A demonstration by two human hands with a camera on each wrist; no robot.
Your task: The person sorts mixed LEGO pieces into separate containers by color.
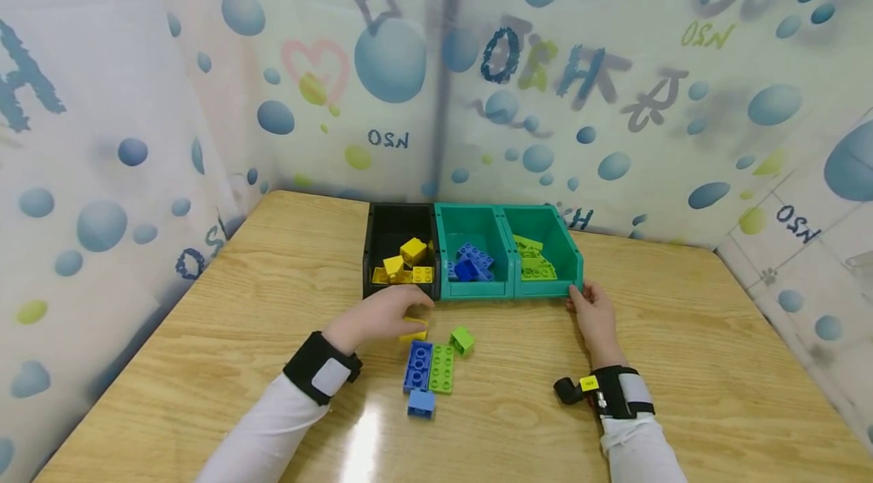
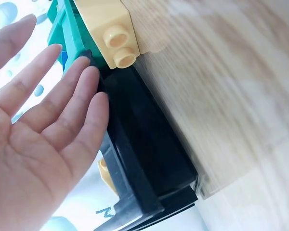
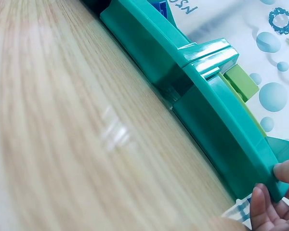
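Observation:
My left hand (image 1: 382, 314) hovers by the front of the black bin (image 1: 398, 221), its fingers extended and nothing held. In the left wrist view, those fingertips lie close to the bin's front rim; contact is unclear. A yellow block (image 1: 414, 334) is on the table under that hand, partly hidden by it, and its two studs show in the left wrist view. At the front right corner of the right teal bin (image 1: 546, 290), my right hand (image 1: 595, 316) pinches the edge between thumb and fingers. Yellow blocks (image 1: 413, 251) lie inside the black bin.
The middle teal bin (image 1: 477, 290) holds blue blocks (image 1: 475, 259); lime blocks (image 1: 539, 269) fill part of the right one. Before the bins lie a blue block (image 1: 417, 366), a lime block (image 1: 442, 369), a small green block (image 1: 462, 341) and a lighter blue block (image 1: 421, 404).

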